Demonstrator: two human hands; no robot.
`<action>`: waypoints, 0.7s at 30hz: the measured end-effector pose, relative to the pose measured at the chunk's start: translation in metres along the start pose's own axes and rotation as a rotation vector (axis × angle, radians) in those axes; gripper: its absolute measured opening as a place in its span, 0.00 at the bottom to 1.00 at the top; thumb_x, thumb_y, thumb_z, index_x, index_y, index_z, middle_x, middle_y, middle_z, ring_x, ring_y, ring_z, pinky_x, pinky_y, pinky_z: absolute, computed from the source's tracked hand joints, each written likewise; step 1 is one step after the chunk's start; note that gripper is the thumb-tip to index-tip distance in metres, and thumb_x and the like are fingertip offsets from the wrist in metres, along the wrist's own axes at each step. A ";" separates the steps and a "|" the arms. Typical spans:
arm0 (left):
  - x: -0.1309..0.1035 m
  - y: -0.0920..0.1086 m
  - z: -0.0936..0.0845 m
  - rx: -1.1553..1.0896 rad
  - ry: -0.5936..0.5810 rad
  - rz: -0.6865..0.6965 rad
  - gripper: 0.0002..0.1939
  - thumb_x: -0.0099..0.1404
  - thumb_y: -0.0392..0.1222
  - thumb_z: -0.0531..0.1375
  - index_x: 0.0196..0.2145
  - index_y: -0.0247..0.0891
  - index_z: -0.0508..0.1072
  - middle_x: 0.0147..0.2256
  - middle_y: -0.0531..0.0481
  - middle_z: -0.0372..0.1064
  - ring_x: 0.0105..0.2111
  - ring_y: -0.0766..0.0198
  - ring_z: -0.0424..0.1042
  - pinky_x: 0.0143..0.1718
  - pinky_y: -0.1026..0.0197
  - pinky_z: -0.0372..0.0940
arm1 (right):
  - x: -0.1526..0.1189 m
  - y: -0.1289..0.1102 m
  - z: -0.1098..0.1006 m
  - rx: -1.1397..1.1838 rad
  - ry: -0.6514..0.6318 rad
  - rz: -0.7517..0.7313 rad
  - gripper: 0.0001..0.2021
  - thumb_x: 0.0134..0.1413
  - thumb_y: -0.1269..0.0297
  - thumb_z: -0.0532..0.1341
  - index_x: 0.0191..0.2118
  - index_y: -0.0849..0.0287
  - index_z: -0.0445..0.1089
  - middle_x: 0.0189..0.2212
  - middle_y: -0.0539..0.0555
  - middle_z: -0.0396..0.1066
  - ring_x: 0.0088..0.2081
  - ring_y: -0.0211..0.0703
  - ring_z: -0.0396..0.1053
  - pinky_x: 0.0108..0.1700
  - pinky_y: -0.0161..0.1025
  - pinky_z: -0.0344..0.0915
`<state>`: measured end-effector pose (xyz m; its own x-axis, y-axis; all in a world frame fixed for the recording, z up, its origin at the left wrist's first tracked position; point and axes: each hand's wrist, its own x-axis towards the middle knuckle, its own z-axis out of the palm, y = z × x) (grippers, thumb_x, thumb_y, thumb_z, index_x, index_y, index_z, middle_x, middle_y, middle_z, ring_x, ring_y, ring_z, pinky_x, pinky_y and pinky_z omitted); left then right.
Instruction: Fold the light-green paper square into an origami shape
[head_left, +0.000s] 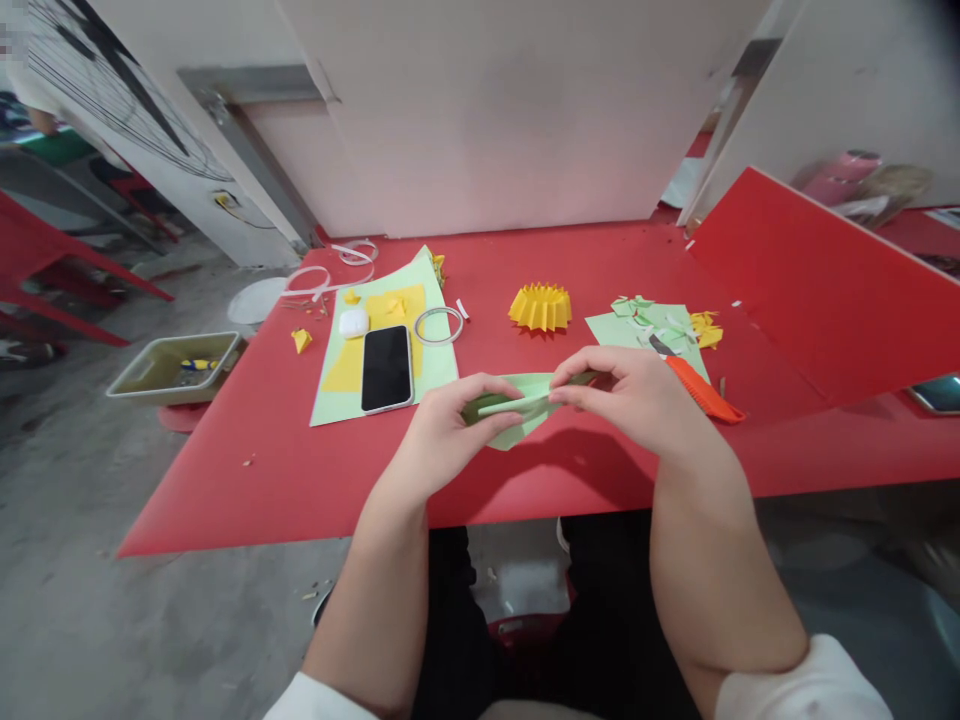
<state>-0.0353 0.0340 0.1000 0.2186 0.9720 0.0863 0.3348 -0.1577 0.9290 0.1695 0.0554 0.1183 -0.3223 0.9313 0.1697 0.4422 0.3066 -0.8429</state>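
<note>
Both hands pinch a folded light green paper strip (525,400) just above the red table (270,470). My left hand (450,415) grips its left end, with a flap of the paper hanging below the fingers. My right hand (637,395) holds the right end between thumb and fingers. A pleated yellow paper rosette (540,306) sits on the table beyond the hands.
A black phone (387,367), white earbud case (353,322) and tape ring (439,325) lie on green and yellow sheets at left. Orange-handled scissors (705,392) and paper scraps (675,322) lie at right. A red board (825,280) leans there. A tray (172,368) stands left of the table.
</note>
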 end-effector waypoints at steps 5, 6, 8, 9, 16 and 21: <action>0.001 0.000 0.003 -0.013 0.020 -0.002 0.10 0.53 0.43 0.65 0.34 0.39 0.73 0.30 0.53 0.71 0.27 0.67 0.70 0.27 0.68 0.67 | 0.002 0.001 0.004 -0.011 0.060 -0.031 0.02 0.48 0.64 0.64 0.27 0.54 0.73 0.24 0.45 0.72 0.26 0.33 0.67 0.28 0.31 0.62; 0.001 0.000 0.005 0.000 0.038 0.007 0.11 0.53 0.44 0.65 0.33 0.39 0.73 0.30 0.53 0.71 0.27 0.67 0.70 0.26 0.68 0.66 | 0.002 0.000 0.005 -0.019 0.065 -0.042 0.02 0.48 0.64 0.64 0.27 0.54 0.73 0.25 0.45 0.72 0.27 0.33 0.66 0.28 0.31 0.62; 0.002 -0.002 0.006 0.027 0.086 0.022 0.10 0.53 0.45 0.65 0.31 0.38 0.73 0.28 0.53 0.71 0.26 0.68 0.69 0.25 0.69 0.65 | 0.002 0.000 0.005 -0.018 0.057 -0.055 0.02 0.48 0.64 0.64 0.27 0.54 0.73 0.25 0.45 0.72 0.27 0.33 0.66 0.29 0.31 0.62; 0.002 -0.002 0.007 0.036 0.107 0.025 0.10 0.53 0.46 0.65 0.30 0.38 0.74 0.27 0.53 0.71 0.25 0.68 0.69 0.24 0.69 0.64 | 0.002 0.000 0.005 -0.006 0.046 -0.050 0.02 0.48 0.64 0.64 0.27 0.54 0.73 0.26 0.45 0.73 0.27 0.33 0.67 0.29 0.31 0.62; 0.001 -0.004 0.000 0.059 0.129 0.016 0.09 0.54 0.45 0.65 0.29 0.38 0.74 0.25 0.54 0.71 0.22 0.70 0.67 0.21 0.70 0.61 | -0.001 0.002 -0.007 -0.002 0.047 -0.024 0.01 0.47 0.64 0.64 0.29 0.53 0.72 0.27 0.45 0.72 0.29 0.33 0.67 0.30 0.30 0.63; -0.002 -0.001 -0.001 0.088 0.139 0.034 0.07 0.54 0.44 0.65 0.28 0.38 0.75 0.25 0.53 0.71 0.23 0.69 0.68 0.22 0.70 0.62 | -0.002 0.000 -0.008 -0.017 0.038 -0.080 0.04 0.50 0.70 0.62 0.29 0.54 0.72 0.26 0.45 0.72 0.29 0.33 0.68 0.31 0.30 0.63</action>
<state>-0.0375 0.0322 0.0992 0.1048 0.9795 0.1720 0.4092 -0.2001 0.8902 0.1770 0.0548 0.1225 -0.3251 0.9105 0.2555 0.4305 0.3831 -0.8172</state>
